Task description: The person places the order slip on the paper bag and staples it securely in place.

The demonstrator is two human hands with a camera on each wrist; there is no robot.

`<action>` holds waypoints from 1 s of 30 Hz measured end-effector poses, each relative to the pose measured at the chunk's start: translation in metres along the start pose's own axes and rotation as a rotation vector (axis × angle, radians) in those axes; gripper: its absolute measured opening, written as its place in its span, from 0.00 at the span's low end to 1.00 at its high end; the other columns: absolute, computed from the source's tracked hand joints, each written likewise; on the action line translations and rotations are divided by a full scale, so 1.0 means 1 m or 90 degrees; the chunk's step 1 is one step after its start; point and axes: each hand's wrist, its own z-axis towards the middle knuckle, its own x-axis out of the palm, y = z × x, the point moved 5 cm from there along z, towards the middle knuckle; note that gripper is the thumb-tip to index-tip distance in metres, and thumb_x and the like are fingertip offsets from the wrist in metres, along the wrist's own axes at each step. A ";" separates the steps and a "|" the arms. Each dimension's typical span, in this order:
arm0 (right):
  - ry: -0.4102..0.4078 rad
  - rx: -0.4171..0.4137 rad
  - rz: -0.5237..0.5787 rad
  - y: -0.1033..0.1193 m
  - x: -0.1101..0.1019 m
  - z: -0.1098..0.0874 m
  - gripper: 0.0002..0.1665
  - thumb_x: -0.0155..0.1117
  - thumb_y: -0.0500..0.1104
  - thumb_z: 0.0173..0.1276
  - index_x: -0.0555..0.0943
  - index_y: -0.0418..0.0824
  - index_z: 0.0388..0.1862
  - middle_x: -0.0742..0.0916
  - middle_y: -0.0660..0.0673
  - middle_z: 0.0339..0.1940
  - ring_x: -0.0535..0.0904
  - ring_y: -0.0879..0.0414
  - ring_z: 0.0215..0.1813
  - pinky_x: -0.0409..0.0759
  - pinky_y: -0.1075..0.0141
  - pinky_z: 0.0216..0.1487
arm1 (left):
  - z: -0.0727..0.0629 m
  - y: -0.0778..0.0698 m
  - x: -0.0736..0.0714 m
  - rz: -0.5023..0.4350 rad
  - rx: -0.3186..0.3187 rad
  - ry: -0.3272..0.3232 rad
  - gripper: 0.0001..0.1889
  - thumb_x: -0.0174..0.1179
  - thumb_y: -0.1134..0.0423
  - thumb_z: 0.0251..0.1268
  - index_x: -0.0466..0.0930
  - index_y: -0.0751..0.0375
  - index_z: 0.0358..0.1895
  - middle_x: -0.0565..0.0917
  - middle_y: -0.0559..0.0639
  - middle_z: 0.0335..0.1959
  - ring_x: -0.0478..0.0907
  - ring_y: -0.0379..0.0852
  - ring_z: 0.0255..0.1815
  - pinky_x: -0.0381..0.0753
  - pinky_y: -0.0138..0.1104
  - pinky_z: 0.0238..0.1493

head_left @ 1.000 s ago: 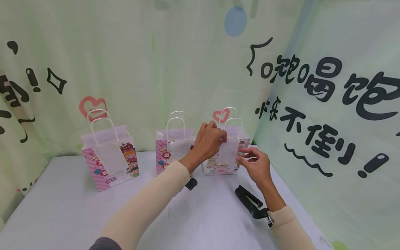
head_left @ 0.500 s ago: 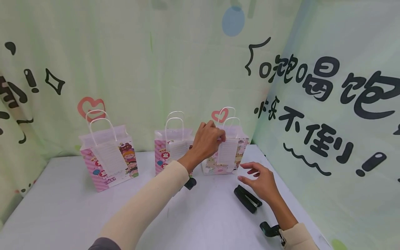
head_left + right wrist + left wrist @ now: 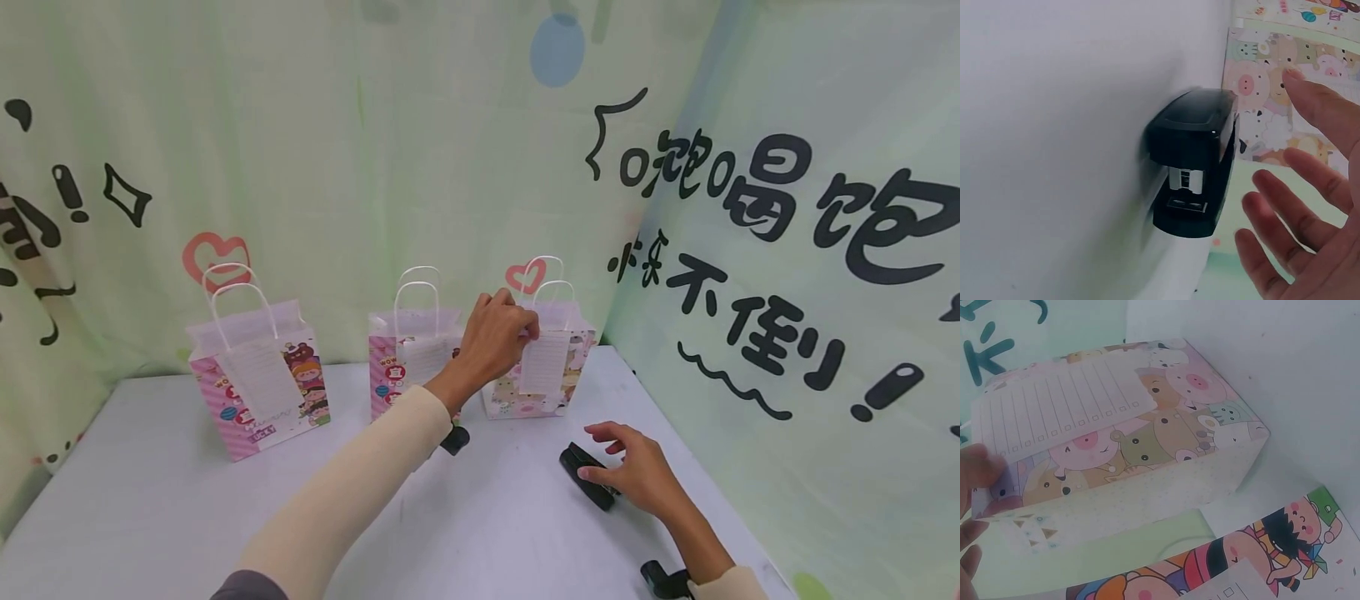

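Note:
The rightmost paper gift bag (image 3: 577, 367) stands upright, printed with cartoon animals, a lined white paper slip (image 3: 545, 364) against its front. My left hand (image 3: 495, 337) pinches the slip and the bag's top edge together; in the left wrist view the thumb lies over the slip (image 3: 1066, 403) and the other fingers are under the bag's edge. A black stapler (image 3: 589, 490) lies on the table in front of that bag. Directly over the stapler hovers my right hand (image 3: 633, 468), fingers spread and holding nothing. In the right wrist view the stapler (image 3: 1191, 140) shows its front end, apart from the fingers.
Two pink striped gift bags with cartoon figures stand left of it: a middle bag (image 3: 381, 375), partly behind my left arm, and a left bag (image 3: 210, 396). Both carry lined slips. Printed curtains (image 3: 300, 167) rise behind and to the right of the white table (image 3: 187, 517).
My right hand has come away from the right bag's side and moved down and toward me, over the stapler. The left hand has kept its grip on the bag and slip.

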 end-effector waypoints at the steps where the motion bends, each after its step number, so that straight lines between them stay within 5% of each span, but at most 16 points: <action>1: 0.008 0.005 -0.004 -0.002 0.002 0.000 0.42 0.88 0.54 0.55 0.82 0.47 0.68 0.88 0.42 0.61 0.83 0.46 0.58 0.84 0.53 0.52 | 0.000 0.000 0.000 -0.002 0.001 -0.001 0.03 0.71 0.59 0.70 0.94 0.45 0.41 0.93 0.42 0.36 0.73 0.44 0.44 0.70 0.38 0.50; 13: 0.059 0.023 -0.051 -0.004 0.017 0.003 0.45 0.89 0.54 0.51 0.82 0.47 0.68 0.89 0.45 0.53 0.80 0.52 0.49 0.78 0.58 0.46 | 0.000 0.000 0.000 -0.001 0.002 -0.002 0.03 0.71 0.58 0.70 0.94 0.46 0.41 0.93 0.42 0.37 0.73 0.44 0.44 0.70 0.37 0.50; 24: 0.074 0.041 -0.172 -0.005 0.030 0.006 0.47 0.90 0.58 0.47 0.82 0.43 0.63 0.85 0.43 0.47 0.78 0.51 0.46 0.80 0.49 0.49 | -0.001 0.000 -0.001 0.004 0.002 0.001 0.03 0.71 0.58 0.71 0.94 0.45 0.42 0.93 0.42 0.37 0.73 0.44 0.44 0.70 0.37 0.50; 30: 0.063 0.018 -0.156 0.000 0.029 0.007 0.42 0.88 0.54 0.52 0.80 0.39 0.62 0.86 0.42 0.47 0.80 0.50 0.47 0.82 0.48 0.51 | -0.001 -0.001 -0.002 0.001 0.002 0.004 0.04 0.70 0.59 0.72 0.94 0.45 0.42 0.92 0.41 0.35 0.73 0.43 0.45 0.69 0.37 0.50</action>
